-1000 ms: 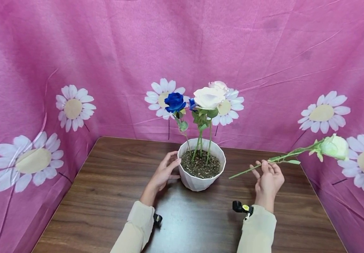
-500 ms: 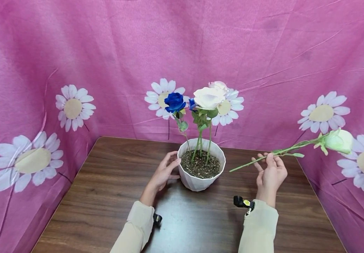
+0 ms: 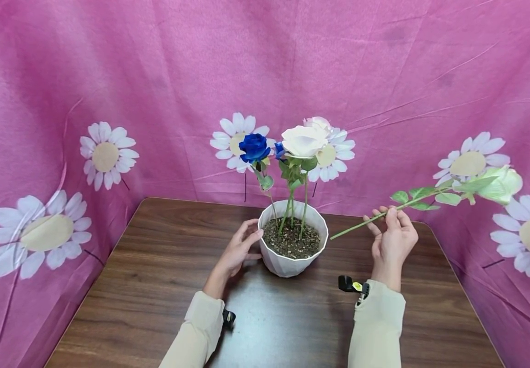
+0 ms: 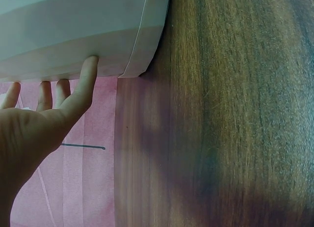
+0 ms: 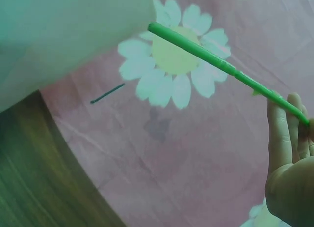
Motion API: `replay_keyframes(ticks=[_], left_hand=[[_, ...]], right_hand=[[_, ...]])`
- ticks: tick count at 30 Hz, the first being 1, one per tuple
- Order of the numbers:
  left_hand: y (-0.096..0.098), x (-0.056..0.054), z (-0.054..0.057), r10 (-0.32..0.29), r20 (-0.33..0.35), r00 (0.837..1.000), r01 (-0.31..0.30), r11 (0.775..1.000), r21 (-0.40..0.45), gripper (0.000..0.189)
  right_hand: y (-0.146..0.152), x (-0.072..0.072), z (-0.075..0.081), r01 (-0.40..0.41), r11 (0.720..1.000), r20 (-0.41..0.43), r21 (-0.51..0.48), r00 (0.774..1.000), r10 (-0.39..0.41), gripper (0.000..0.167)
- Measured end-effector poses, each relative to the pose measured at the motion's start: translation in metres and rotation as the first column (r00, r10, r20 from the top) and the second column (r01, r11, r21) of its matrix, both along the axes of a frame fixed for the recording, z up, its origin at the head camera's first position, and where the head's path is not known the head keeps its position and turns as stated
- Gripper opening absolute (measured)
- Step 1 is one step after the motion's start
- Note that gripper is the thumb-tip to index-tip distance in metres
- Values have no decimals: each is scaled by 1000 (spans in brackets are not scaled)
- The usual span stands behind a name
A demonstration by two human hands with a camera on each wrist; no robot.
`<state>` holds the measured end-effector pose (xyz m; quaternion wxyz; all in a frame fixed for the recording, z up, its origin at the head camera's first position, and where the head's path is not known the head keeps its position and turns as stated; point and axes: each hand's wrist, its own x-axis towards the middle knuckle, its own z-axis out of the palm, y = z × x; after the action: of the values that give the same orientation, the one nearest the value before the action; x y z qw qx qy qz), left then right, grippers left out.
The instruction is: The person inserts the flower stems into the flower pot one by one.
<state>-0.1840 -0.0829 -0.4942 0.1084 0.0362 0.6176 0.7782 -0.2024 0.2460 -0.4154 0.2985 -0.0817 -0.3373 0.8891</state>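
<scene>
A white faceted flowerpot (image 3: 287, 263) filled with dark soil (image 3: 292, 248) stands on the table. My left hand (image 3: 237, 250) touches the pot's left side with its fingertips, the fingers fairly straight in the left wrist view. To the right of the pot, my right hand (image 3: 392, 245) pinches the stem of a pale green-white rose (image 3: 499, 185). The rose lies aslant in the air, bloom up to the right. Its cut stem end (image 5: 154, 28) points at the pot and is close to its rim; in the right wrist view it overlaps the pot's edge.
Upright in the soil are a blue rose (image 3: 254, 148), a large white rose (image 3: 303, 141), a pale pink rose (image 3: 318, 124) and a partly hidden blue bloom (image 3: 279, 151). The brown wooden table (image 3: 136, 286) is bordered by a pink daisy-print cloth (image 3: 177, 66).
My right hand has risen slightly with the rose. The rose has turned in the fingers, its bloom higher and more leaves showing. My left hand stays on the pot.
</scene>
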Motion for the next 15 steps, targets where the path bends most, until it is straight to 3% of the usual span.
replay_keyframes(ticks=[6,15], left_hand=[[0,0,0,-5,4,1000,5,1000,1,47],[0,0,1,3,2,1000,-3,1000,1,47]], right_hand=[[-9,-1,12,35,999,-55,7,998,-34,21],[-23,-4,19,6,998,-87,67,996,0,17]])
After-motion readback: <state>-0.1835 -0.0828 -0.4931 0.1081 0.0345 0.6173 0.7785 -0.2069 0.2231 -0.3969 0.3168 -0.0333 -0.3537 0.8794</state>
